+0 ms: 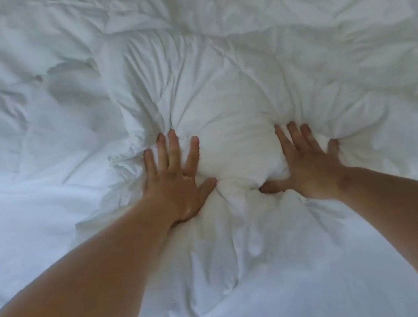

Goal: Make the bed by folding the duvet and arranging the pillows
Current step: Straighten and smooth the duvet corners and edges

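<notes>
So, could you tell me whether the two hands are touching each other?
Apart. The head view shows a bulge of white bedding filling the gap between the thumbs of the left hand and the right hand.

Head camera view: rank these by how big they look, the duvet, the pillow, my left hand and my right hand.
1. duvet, spreads across most of the frame
2. pillow
3. left hand and right hand: they look about alike, so no ranking between them
</notes>
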Motion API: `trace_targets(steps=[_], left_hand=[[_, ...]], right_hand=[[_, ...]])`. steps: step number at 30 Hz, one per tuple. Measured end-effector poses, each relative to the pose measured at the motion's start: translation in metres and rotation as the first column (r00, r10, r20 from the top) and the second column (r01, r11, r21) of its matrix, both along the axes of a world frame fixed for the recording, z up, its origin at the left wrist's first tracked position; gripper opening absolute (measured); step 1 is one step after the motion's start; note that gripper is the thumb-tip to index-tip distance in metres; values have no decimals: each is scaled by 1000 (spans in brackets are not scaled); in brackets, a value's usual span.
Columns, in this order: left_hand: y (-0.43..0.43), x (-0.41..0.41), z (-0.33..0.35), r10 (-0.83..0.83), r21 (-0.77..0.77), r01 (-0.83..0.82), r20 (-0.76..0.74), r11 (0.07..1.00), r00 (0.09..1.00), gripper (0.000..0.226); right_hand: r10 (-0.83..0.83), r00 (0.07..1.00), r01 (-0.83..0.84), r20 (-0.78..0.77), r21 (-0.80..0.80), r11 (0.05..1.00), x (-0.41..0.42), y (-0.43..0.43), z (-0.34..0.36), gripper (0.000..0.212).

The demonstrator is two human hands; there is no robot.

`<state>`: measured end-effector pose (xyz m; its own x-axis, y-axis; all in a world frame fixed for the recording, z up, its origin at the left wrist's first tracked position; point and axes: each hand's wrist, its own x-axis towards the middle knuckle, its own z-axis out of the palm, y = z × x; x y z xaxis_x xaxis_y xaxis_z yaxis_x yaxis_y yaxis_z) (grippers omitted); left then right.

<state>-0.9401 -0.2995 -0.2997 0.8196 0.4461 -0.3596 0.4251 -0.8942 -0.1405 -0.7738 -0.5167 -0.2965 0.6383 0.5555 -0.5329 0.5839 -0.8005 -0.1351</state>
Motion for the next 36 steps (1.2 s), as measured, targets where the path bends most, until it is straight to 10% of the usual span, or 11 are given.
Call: trace_targets(steps=[7, 11, 15, 19, 22, 26, 29, 33, 36], left_hand=[[10, -15, 60, -10, -290, -4, -48, 957, 999, 112], [-25, -89, 95, 98, -167, -86, 65, 982, 993, 104], [-71, -170, 76, 2, -86, -16, -161, 996, 987, 117], [-74, -160, 60, -29, -45, 26, -61, 999, 998, 72], [-60, -125, 82, 22, -192, -32, -50, 981, 998, 45], [-72, -146, 114, 280, -716, -471, -378, 516, 882, 45], [-127, -179, 116, 176, -812, -542, -514, 217, 840, 15], [-220, -196, 109, -80, -839, -172, -248, 516, 966, 70], [-266, -208, 80, -198, -731, -3, -189, 682, 962, 59]], right_hand=[[-70, 984, 72, 166, -10, 997, -28, 18, 28, 122], [-52, 922, -89, 383, 341, 936, -99, -1, 35, 75], [174, 976, -215, 131, 445, 869, -169, -44, 28, 80], [332, 943, -331, 11, 128, 935, -188, -55, 27, 122], [198, 972, -222, 125, 226, 949, -186, -44, 40, 65], [19, 990, 36, -139, 378, 925, -182, -81, 83, 14], [-42, 934, 134, -354, 239, 962, -179, -154, 105, 26], [-237, 970, 221, 57, 205, 954, -202, -245, 82, 49], [-562, 819, 495, 118, 351, 795, -252, -293, 59, 65]])
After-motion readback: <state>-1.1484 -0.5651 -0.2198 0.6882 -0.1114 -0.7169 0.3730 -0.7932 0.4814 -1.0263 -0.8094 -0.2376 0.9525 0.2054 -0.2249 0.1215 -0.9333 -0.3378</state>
